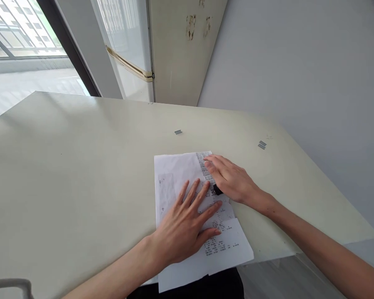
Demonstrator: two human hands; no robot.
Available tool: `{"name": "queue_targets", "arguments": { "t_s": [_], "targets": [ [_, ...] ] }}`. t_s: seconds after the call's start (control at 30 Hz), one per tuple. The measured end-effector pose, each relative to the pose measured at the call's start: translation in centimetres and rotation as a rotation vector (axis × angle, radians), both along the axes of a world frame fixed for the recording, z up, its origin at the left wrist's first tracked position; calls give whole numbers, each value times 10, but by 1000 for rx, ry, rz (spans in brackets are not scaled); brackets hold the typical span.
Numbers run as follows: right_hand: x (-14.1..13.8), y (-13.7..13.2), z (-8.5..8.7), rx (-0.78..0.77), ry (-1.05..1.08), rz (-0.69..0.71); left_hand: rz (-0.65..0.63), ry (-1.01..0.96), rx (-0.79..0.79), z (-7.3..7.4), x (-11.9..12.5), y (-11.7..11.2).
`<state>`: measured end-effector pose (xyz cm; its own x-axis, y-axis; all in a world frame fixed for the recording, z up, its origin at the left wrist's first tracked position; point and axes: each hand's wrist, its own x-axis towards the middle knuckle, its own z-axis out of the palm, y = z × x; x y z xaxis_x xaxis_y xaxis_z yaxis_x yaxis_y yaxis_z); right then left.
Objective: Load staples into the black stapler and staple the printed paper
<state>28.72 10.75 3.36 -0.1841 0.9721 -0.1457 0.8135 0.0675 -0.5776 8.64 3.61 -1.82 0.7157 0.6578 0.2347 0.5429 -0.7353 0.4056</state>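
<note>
White printed sheets (177,170) lie flat and overlapped, overhanging the near edge of the table (81,166) — a small black object (217,190) on them.

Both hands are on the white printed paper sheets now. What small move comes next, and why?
Probably press the right hand down on the small black object at the right edge of the white printed paper sheets: the left hand lies flat on them, fingers spread, and the right hand covers that object.
</note>
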Motion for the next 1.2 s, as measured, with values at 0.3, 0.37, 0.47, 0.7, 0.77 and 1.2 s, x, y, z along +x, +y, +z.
{"name": "queue_targets", "arguments": {
  "t_s": [0.3, 0.37, 0.47, 0.7, 0.77, 1.2],
  "targets": [
    [-6, -4, 4, 31, -179, 10, 16, 17, 55, -3, 2, -3],
    [-7, -4, 5, 43, -217, 16, 18, 22, 59, -4, 3, -3],
    [-9, -6, 2, 105, -266, 27, 22, 11, 59, -5, 3, -3],
    [-17, -12, -14, 336, -434, 74, 9, 52, 35, 1, 2, -1],
    [-19, -11, -18, 371, -465, 98, 9, 52, 25, 4, 2, 0],
    [1, -9, 0, 215, 41, -20, -9, 71, 19, 10, -18, -1]
  ]
}}
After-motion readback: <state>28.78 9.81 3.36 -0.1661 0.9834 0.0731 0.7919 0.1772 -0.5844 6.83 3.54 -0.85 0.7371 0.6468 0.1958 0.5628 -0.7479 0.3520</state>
